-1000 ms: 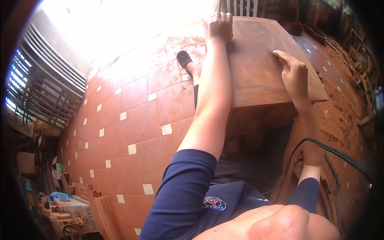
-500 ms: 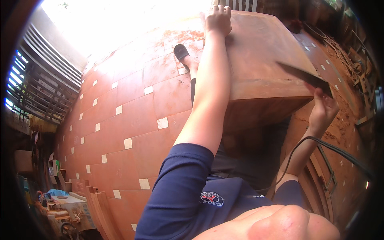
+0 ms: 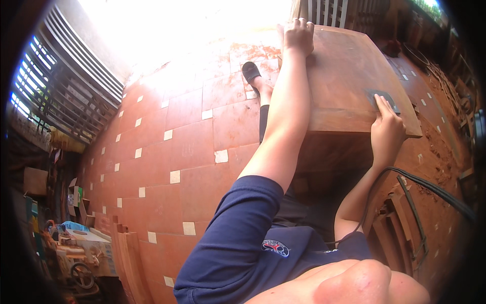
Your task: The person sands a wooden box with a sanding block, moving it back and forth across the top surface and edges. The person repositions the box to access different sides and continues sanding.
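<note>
Left arm (image 3: 287, 101): I reach well forward with it, nearly straight.
Left hand (image 3: 297, 38): at the far end of that reach, knuckles up, my fingers bent (I can't make out the tips).
Right arm (image 3: 358, 192): slants forward and to my right.
Right hand (image 3: 389, 126): nearer my body, back uppermost, fingers extended forward, close together.

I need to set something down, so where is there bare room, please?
The wooden top is bare between the left hand and the dark sheet under the right hand; the floor, between the left slats and left sleeve. Lower left is crowded: machine, boxes, timber.
</note>
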### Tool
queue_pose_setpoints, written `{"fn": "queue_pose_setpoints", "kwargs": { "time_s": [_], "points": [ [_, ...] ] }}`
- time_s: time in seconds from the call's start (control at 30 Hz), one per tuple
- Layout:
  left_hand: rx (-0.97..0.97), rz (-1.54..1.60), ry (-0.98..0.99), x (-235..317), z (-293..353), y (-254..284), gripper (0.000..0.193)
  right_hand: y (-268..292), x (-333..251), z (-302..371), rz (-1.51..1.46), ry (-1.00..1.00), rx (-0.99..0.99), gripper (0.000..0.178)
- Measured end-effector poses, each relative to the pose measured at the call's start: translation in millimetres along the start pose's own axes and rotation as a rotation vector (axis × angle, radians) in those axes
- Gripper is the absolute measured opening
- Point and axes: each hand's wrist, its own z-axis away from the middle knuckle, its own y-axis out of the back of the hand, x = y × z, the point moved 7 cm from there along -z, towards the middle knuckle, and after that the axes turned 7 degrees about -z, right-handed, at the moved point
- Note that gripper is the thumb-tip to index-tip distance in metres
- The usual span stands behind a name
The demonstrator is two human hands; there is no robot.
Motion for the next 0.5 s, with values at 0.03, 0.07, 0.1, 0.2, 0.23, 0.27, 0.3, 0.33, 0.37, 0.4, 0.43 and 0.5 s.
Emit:
{"fn": "queue_pose_setpoints", "kwargs": {
  "time_s": [0.03,0.07,0.1,0.2,0.23,0.27,0.3,0.33,0.37,0.4,0.43,0.5],
  "points": [
    [0.019,-0.010,0.005,1,2,2,0.042,7,-13,5,-0.041,0.048,-0.019,0.046],
    [-0.030,0.021,-0.001,1,1,-1,0.042,15,-29,9,-0.115,0.089,-0.016,0.043],
    [-0.078,0.055,-0.009,1,1,5,0.042,22,-42,14,-0.218,0.157,-0.009,0.037],
    [-0.140,0.111,-0.020,8,1,-1,0.042,35,-42,21,-0.705,0.210,-0.013,0.021],
    [-0.141,0.104,-0.006,1,0,0,0.041,37,-40,20,-0.913,0.217,-0.019,0.017],
    [-0.127,0.087,0.004,-6,0,4,0.041,39,-29,21,-0.982,0.114,0.033,0.020],
    [-0.116,0.091,0.002,-3,0,2,0.041,37,-12,21,-1.009,0.039,0.098,0.023],
    [-0.105,0.095,0.000,-1,0,0,0.040,35,3,21,-1.035,-0.036,0.163,0.025],
    [-0.114,0.116,0.003,1,-1,-2,0.040,38,12,18,-0.981,-0.135,0.199,0.030],
    [-0.121,0.138,0.007,3,-2,-2,0.040,41,16,10,-0.971,-0.152,0.299,0.031],
    [-0.133,0.161,0.014,4,-1,-5,0.040,40,21,-1,-0.885,-0.158,0.328,0.030],
    [-0.025,0.075,0.010,2,-1,-3,0.038,37,30,-21,-0.614,-0.152,0.370,0.026]
  ]
}}
